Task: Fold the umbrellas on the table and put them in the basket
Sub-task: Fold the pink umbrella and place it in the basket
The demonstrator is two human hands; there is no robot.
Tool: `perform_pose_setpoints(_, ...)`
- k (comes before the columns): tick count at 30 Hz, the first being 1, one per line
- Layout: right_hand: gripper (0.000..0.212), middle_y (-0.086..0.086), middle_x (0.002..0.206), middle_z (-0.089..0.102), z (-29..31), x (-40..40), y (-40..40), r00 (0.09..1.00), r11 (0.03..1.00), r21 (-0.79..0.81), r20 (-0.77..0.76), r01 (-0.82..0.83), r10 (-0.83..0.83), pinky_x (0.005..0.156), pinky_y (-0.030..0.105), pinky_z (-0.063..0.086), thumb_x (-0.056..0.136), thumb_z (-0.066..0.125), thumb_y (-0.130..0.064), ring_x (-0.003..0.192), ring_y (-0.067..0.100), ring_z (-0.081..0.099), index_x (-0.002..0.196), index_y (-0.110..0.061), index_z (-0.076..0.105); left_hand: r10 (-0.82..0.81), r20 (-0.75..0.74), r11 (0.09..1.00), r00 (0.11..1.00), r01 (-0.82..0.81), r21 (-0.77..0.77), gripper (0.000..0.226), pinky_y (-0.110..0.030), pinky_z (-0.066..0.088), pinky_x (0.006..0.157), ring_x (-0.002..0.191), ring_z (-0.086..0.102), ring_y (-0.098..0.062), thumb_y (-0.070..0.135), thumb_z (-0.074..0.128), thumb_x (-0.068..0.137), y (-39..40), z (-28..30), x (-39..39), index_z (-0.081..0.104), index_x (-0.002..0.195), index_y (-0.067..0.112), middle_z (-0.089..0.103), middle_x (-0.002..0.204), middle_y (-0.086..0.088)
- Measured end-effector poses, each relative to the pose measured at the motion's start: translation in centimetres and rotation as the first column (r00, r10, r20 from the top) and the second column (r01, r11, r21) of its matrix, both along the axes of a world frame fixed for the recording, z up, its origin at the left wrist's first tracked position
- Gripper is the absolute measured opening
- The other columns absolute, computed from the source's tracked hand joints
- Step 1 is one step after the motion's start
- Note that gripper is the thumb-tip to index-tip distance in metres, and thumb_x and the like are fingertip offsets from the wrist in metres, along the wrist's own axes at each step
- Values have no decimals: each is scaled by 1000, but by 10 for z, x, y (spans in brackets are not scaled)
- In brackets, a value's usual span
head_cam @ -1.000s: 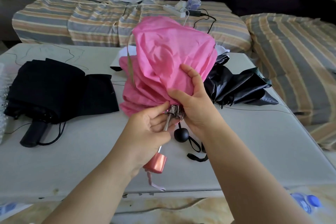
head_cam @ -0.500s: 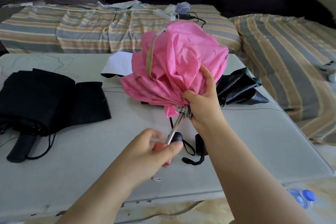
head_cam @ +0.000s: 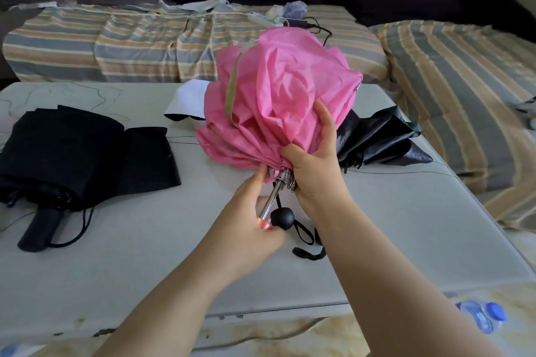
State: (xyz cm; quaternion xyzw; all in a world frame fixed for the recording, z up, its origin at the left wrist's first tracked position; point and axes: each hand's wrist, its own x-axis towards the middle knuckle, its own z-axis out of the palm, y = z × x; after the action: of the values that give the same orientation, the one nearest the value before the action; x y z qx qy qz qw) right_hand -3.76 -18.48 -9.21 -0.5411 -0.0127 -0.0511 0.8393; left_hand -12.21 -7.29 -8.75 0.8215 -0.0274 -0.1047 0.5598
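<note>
Head view, looking down over the white table (head_cam: pixel 377 226). Dead centre, the pink umbrella (head_cam: pixel 278 101) is held up off the tabletop, its canopy collapsed into a loose, crumpled bundle that points toward twelve o'clock. The silver shaft (head_cam: pixel 269 200) runs down from it toward seven o'clock, ending in a pink handle (head_cam: pixel 264 224).

The right hand (head_cam: pixel 314 171) wraps the base of the canopy from the four o'clock side, fingers (head_cam: pixel 326 119) lying together and pressed flat up against the pink fabric, thumb curled over the gathered rib ends. The left hand (head_cam: pixel 252 220) sits at seven o'clock of the bundle, closed around the handle end of the shaft, its thumb reaching up to touch the canopy's lower edge; its other fingers are hidden underneath, so I cannot tell how they lie.

Just beside that handle sits a black ball knob (head_cam: pixel 282 218), with a black strap (head_cam: pixel 307 246) trailing toward four o'clock on the table.

At nine o'clock, a black umbrella (head_cam: pixel 72 153) lies collapsed on the table, handle toward seven o'clock. At three o'clock, behind the right hand, another dark umbrella (head_cam: pixel 383 139) lies partly collapsed near the table's far right edge. A white-and-black cloth (head_cam: pixel 188 101) peeks out at eleven o'clock of the pink bundle.

Beyond the table at twelve o'clock, a striped sofa cover (head_cam: pixel 130 46). At five o'clock on the floor, a plastic bottle (head_cam: pixel 484 317) with a blue cap.
</note>
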Motion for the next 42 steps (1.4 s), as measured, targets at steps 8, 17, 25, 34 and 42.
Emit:
perform_pose_setpoints(8, 39, 23, 117, 56, 9, -6, 0, 976, 975, -47, 10, -215, 216, 68, 40, 49, 70, 65, -1, 83, 31, 57, 96, -31, 65, -29, 76, 990, 997, 39, -135, 82, -8, 51, 73, 110, 52, 17, -4, 59, 76, 7, 2, 2, 33, 128, 54, 52, 120, 38)
perform_pose_setpoints(17, 31, 12, 84, 60, 4, -5, 5, 998, 994, -98, -50, -47, 42, 69, 38, 54, 80, 61, 16, 74, 28, 58, 80, -15, 61, -63, 99, 997, 993, 66, -27, 84, -1, 46, 64, 100, 43, 32, -4, 56, 79, 7, 7, -1, 29, 132, 54, 45, 114, 43)
perform_pose_setpoints(25, 36, 10, 86, 57, 6, 2, -3, 995, 995, -40, -29, 89, -91, 61, 34, 47, 79, 57, 20, 79, 28, 52, 79, -17, 59, 122, -128, 991, 984, -114, 67, 38, -36, 56, 67, 61, 61, -12, 53, 69, 74, 11, 4, -4, 58, 90, 21, 66, 73, 3)
perform_pose_setpoints(34, 36, 2, 84, 60, 12, -5, 4, 997, 995, 72, 44, -65, 62, 67, 27, 53, 86, 46, 21, 76, 18, 59, 87, -14, 54, 96, -91, 995, 991, -99, -23, 27, -17, 36, 41, 41, 34, -6, 40, 69, 67, 9, 5, 4, 52, 71, 19, 32, 44, 15)
perform_pose_setpoints(42, 33, 5, 93, 61, 4, -16, 27, 992, 987, 105, 38, -125, 122, 92, 49, 48, 73, 57, -2, 93, 28, 57, 71, -33, 67, 76, 36, 997, 996, -76, -2, 37, -20, 28, 43, 49, 27, -12, 11, 63, 81, 12, 7, 8, 42, 54, 23, 27, 51, 7)
